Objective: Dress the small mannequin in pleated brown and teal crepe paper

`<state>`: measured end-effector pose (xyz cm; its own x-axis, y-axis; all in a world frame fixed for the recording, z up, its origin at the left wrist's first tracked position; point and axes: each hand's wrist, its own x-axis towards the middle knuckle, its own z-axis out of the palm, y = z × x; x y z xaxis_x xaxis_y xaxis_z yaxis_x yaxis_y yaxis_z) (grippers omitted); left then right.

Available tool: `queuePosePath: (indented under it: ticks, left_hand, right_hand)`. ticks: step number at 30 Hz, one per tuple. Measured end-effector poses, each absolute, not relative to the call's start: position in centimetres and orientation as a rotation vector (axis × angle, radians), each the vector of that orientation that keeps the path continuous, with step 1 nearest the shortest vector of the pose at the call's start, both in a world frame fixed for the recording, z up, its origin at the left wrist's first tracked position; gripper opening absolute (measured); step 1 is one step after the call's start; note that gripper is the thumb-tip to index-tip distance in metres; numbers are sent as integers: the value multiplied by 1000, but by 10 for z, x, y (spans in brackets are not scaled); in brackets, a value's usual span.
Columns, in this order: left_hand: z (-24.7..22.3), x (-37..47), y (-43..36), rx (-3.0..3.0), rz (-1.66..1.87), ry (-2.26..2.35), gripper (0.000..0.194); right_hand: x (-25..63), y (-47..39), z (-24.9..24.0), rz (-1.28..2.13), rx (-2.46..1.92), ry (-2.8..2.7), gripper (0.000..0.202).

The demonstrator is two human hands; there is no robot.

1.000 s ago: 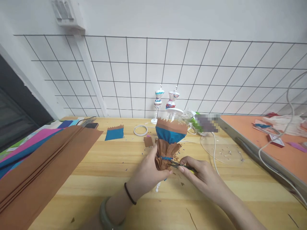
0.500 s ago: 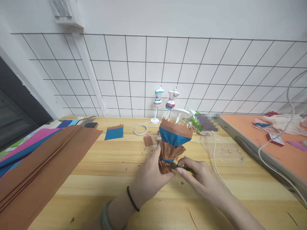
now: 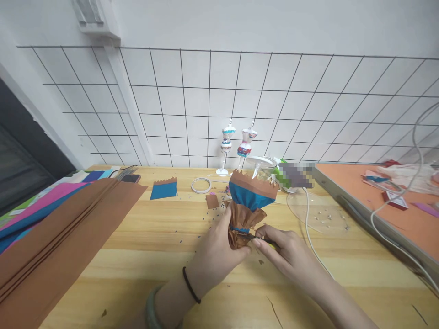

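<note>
My left hand (image 3: 216, 256) is closed round a brown and blue crepe-paper dress (image 3: 252, 198), its wide zigzag-edged skirt facing up and away. A white disc-shaped base (image 3: 258, 161) on a stem rises from the skirt, so the small dress form inside seems to be upside down. In my right hand (image 3: 288, 251) is a small dark-bladed tool with a bit of yellow, apparently scissors (image 3: 262, 238). Their tip lies against the brown gathered paper just below a thin blue band. My fingers hide most of the handles.
Two small dress forms (image 3: 225, 146) stand by the wall. A blue-brown paper piece (image 3: 163, 189), a white tape roll (image 3: 201, 185) and a brown square (image 3: 212, 201) lie behind my hands, among scraps. Paper sheets (image 3: 68, 237) cover the left; a white cable (image 3: 307, 219) runs at right.
The scissors' blades, slightly parted before, now look closer together at the brown paper. Both hands and the dress stay nearly in place; the view shifts slightly.
</note>
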<state>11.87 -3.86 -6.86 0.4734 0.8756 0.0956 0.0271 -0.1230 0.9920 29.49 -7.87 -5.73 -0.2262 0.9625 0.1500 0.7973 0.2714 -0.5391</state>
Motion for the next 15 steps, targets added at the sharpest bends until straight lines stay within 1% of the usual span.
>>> queuePosePath:
  ticks: [4,9,15]
  left_hand:
    - [-69,118,-39,1583,910,838,68]
    - [-71,117,-38,1580,895,840,70]
    - [-73,116,-38,1558,878,829,70]
  right_hand:
    - [294,-78,-57,462,-1579,-2086,37]
    - [294,-79,-59,438,-1608,-2067,38]
    - [296,-79,-61,508,-1593,-2016,37]
